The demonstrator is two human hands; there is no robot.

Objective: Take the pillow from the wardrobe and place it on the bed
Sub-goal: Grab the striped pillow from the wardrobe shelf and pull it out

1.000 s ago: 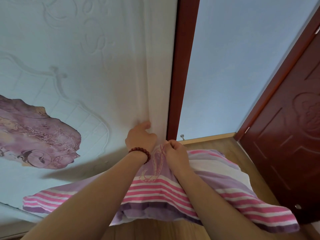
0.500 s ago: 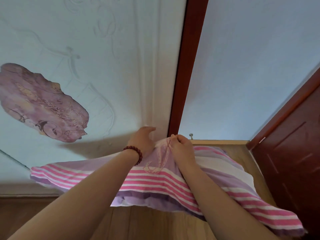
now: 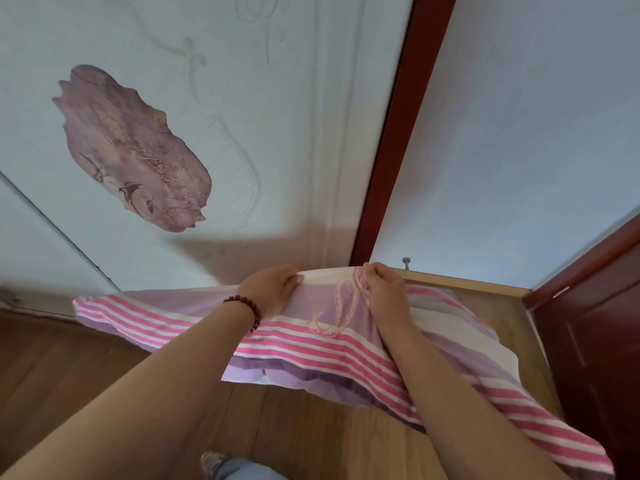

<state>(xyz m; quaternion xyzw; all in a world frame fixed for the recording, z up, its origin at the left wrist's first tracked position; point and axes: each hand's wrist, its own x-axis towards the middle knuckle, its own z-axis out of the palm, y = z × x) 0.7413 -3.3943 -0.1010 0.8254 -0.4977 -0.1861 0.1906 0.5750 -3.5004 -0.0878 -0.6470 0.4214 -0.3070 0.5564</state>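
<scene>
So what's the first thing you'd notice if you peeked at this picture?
Most likely the pillow, striped pink, white and purple, held up in the middle of the view over the wooden floor. The left hand and the right hand both grip its top edge. Up on the left, a big purple flower picture stands out on the pale wardrobe door.

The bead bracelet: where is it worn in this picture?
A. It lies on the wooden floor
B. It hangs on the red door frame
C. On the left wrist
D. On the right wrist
C: the dark red bead bracelet circles the wrist just behind the left hand, which grips the far edge of the striped pillow; the wrist of the right hand is bare.
</scene>
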